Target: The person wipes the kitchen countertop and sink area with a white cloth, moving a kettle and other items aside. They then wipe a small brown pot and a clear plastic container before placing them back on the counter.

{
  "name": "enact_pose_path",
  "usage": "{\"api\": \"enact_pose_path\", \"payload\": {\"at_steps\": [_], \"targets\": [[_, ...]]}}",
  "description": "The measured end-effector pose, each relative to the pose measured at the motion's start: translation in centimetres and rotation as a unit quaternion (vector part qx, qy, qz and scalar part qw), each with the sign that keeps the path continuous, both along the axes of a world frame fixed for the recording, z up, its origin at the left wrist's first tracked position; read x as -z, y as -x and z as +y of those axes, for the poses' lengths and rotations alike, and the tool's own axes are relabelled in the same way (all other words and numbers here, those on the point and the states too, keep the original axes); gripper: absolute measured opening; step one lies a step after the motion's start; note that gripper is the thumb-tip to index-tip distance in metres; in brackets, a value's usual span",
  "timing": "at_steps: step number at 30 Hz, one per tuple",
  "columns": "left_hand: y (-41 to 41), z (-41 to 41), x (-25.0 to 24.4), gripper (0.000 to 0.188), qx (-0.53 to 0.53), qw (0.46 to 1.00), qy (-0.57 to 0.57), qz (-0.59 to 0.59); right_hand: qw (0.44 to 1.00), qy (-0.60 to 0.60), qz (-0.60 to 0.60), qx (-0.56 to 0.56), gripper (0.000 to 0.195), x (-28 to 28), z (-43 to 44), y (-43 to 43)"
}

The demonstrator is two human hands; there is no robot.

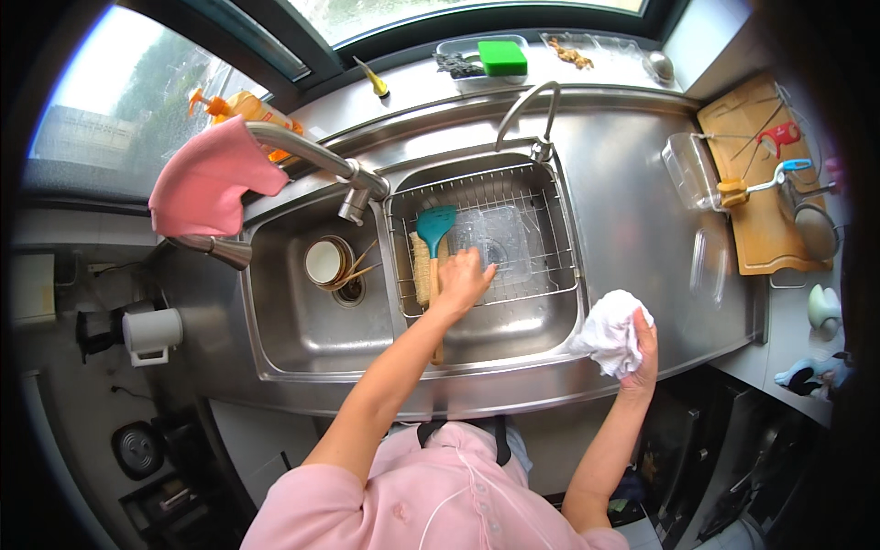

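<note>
My left hand (466, 278) is over the wire rack (553, 234) in the right sink basin, fingers curled downward at the near side of a clear plastic container (512, 230). Whether the fingers grip anything is hidden. Beside this hand lies a teal slotted turner (436, 223), its wooden handle passing under my wrist toward the sink's front edge. A tan, rough-textured scrubber (420, 275) rests in the rack under the turner. To the right, above the steel counter's front, my right hand (641, 354) holds a bunched white cloth (612, 333).
The left basin (295, 344) holds stacked bowls (324, 262) and chopsticks (361, 268). A faucet (302, 148) draped with a pink cloth (213, 182) reaches over it. A slim curved tap (512, 113) stands behind the rack. Clear containers (689, 172) and a wooden cutting board (763, 237) are at right.
</note>
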State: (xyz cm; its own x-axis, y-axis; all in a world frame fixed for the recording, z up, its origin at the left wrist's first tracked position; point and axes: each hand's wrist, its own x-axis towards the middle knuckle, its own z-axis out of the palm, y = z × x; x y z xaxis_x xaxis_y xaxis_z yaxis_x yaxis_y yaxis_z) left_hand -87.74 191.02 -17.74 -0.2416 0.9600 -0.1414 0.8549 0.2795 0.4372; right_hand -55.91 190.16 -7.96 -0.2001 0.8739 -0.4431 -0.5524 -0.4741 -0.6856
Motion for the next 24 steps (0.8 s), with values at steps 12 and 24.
{"api": "enact_pose_path", "payload": {"at_steps": [12,24], "targets": [[6.9,-5.5,-12.1,0.013,-0.125,0.718,-0.133,-0.671,0.865,-0.326,-0.322,-0.204,0.044,-5.4,-5.9,19.2],[14.6,-17.7,-18.2,0.041,-0.201,0.599,-0.208,-0.747,0.796,-0.501,-0.288,-0.183,0.071,-6.7,-10.6,38.0]]}}
